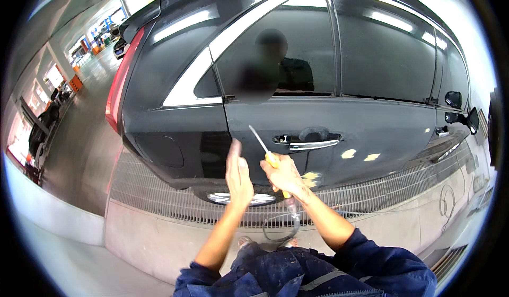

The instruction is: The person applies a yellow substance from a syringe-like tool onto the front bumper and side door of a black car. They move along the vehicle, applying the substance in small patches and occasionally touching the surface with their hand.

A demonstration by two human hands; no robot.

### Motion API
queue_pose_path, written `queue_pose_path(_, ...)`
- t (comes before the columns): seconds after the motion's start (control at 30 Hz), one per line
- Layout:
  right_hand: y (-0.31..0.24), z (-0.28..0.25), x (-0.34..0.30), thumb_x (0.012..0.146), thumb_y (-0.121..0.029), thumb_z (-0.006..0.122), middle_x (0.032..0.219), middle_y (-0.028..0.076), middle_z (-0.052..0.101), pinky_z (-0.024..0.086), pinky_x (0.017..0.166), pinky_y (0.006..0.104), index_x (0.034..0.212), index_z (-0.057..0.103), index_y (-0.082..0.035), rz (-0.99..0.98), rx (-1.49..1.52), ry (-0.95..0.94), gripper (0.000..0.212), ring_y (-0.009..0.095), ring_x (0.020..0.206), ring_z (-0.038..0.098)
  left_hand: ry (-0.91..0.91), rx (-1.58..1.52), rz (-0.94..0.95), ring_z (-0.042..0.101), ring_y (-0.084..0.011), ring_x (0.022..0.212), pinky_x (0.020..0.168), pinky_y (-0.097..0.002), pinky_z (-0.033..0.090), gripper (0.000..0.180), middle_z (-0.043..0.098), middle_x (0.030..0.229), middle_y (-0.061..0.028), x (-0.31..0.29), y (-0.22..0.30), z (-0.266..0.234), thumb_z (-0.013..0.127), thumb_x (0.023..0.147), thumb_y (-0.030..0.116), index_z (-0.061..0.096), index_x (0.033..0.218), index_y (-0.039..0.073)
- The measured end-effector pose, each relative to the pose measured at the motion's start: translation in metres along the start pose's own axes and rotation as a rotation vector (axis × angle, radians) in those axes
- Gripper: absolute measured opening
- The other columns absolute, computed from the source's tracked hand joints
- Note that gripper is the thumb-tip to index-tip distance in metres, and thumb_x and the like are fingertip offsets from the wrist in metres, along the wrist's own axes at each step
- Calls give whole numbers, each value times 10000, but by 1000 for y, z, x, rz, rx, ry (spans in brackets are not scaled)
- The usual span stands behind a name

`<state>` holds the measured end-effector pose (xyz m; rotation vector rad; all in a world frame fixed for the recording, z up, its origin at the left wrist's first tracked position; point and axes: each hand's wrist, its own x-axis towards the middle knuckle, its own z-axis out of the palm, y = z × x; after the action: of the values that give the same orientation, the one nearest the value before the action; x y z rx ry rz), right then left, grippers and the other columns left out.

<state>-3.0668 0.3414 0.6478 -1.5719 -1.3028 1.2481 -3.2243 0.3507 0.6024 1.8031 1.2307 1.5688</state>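
Observation:
My right hand (pixel 286 174) is closed around an air blow gun (pixel 272 160) with a yellow body. Its thin metal nozzle points up and left at the rear door. Below my fist, a dark hose (pixel 266 225) loops down from the gun's grip. My left hand (pixel 239 180) is held flat with fingers stretched upward, close to the seam between the door and rear panel; whether it touches the panel I cannot tell. The dark car door (pixel 382 125) looks dull and dusty. Its chrome-edged handle (pixel 315 145) sits right of the nozzle.
Pale yellowish patches (pixel 348 154) mark the lower door. A slatted floor grate (pixel 159 183) runs under the car, whose wheel (pixel 254 198) shows behind my hands. A thin line coils (pixel 447 201) on the floor at right. The red tail light (pixel 122 85) and a workshop aisle (pixel 90 122) are at left.

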Motion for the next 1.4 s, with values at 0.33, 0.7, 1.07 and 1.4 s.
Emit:
queue_pose_path(0.33, 9, -2, -48, 993, -245, 703, 693, 132, 627, 508, 651, 410, 936, 658, -8, 14, -88, 51, 248, 244, 640, 627, -130, 1051, 266, 205, -414, 1609, 1267, -669, 149, 727, 263, 1748, -149, 87, -85, -18, 548, 1045, 454, 341, 1676, 159)
queue_pose_path(0.7, 10, 17, -59, 1013, -211, 695, 646, 21, 588, 471, 513, 325, 961, 650, -26, 48, 41, 63, 197, 104, 519, 558, -164, 932, 329, 310, -360, 1582, 1275, -589, 224, 757, 348, 1708, -168, 85, -82, -3, 596, 1028, 409, 360, 1641, 34)
queue_pose_path(1.07, 21, 12, -66, 1023, -238, 680, 620, 13, 592, 471, 458, 293, 1014, 664, -23, 84, 57, 157, 216, 102, 471, 563, -21, 812, 543, 266, -376, 1602, 1301, -530, 201, 735, 284, 1721, -234, 187, -66, 11, 536, 1060, 336, 297, 1643, -42)
queue_pose_path(1.4, 69, -4, -59, 966, -216, 670, 818, 249, 731, 587, 692, 466, 1033, 720, 29, 129, -150, 400, 258, 401, 758, 737, -733, 864, 790, 334, -288, 1577, 1283, -460, 272, 721, 377, 1697, -131, -6, -172, -2, 579, 1040, 424, 397, 1619, 34)
